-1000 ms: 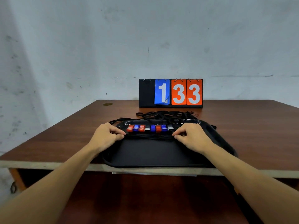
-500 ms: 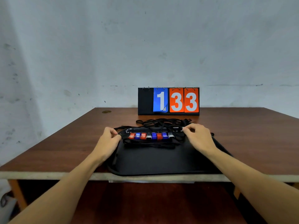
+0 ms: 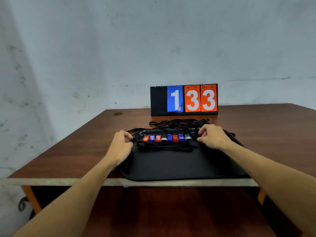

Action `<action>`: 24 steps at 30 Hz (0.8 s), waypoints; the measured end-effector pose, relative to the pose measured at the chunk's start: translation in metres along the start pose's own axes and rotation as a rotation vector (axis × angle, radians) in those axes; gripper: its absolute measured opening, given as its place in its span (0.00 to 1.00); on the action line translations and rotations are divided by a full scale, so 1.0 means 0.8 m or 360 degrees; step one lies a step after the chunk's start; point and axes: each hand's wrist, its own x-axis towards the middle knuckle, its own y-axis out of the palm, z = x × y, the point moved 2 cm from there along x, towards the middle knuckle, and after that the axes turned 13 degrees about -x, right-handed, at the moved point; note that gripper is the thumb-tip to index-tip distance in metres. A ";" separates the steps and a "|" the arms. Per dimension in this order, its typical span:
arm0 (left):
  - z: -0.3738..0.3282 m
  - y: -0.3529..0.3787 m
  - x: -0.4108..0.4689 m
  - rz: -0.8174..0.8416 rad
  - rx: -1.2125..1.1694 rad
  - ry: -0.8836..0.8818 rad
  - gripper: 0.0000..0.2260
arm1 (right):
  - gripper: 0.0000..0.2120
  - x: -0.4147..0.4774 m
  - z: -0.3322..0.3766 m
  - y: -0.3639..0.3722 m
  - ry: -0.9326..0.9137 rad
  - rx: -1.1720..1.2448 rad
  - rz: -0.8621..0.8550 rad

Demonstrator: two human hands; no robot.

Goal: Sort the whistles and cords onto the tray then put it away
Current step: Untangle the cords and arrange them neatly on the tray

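A black tray (image 3: 179, 166) lies at the table's near edge. Several red, blue and grey whistles (image 3: 166, 138) stand in a row along its far end. Black cords (image 3: 177, 124) lie tangled behind the row, some spilling over the far rim onto the table, and one cord loop (image 3: 164, 147) lies in front of the row. My left hand (image 3: 120, 147) is at the tray's far left corner, fingers curled and pinching a cord there. My right hand (image 3: 212, 136) is at the far right corner, fingers curled over cords; what it holds is hidden.
A flip scoreboard (image 3: 184, 100) reading 1 33 stands on the brown table (image 3: 82, 147) behind the cords. A pale wall rises behind. A small round mark (image 3: 118, 114) sits at the table's far left. The near edge drops off below the tray.
Both hands moved outward and away from me, from in front of the whistle row to the tray's far corners. The view has tilted up a little.
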 end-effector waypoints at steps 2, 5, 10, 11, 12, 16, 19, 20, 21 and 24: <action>0.001 0.000 0.001 0.0025 0.0011 -0.0009 0.10 | 0.10 0.000 -0.001 -0.001 0.0040 -0.0011 -0.0015; 0.001 0.000 0.001 0.0051 0.0046 0.0023 0.11 | 0.07 0.004 -0.005 -0.001 0.0084 -0.0084 -0.0010; -0.002 -0.002 -0.003 0.0026 0.0134 0.0073 0.09 | 0.08 0.011 -0.011 -0.006 0.0241 0.0028 0.0013; -0.005 -0.003 -0.005 0.0042 0.0202 0.0118 0.08 | 0.08 0.012 -0.012 -0.008 0.0274 0.0130 -0.0022; -0.011 -0.004 -0.007 0.0067 0.0336 0.0189 0.07 | 0.08 0.011 -0.012 -0.011 0.0308 0.0256 -0.0063; -0.050 0.006 -0.015 0.0073 0.0877 0.0642 0.09 | 0.06 0.008 -0.014 -0.031 0.0486 0.0922 -0.0206; -0.091 0.028 -0.019 0.0043 0.0809 0.0837 0.08 | 0.05 0.008 -0.017 -0.055 0.0596 0.1460 -0.0293; -0.104 0.036 -0.020 0.0059 0.0788 0.0867 0.07 | 0.05 0.006 -0.017 -0.063 0.0618 0.1627 -0.0338; -0.116 0.044 -0.021 0.0085 0.0765 0.0880 0.07 | 0.04 0.004 -0.017 -0.071 0.0621 0.1785 -0.0386; -0.147 0.067 -0.023 0.0146 0.0625 0.0796 0.06 | 0.05 -0.008 -0.018 -0.095 0.0509 0.2150 -0.0487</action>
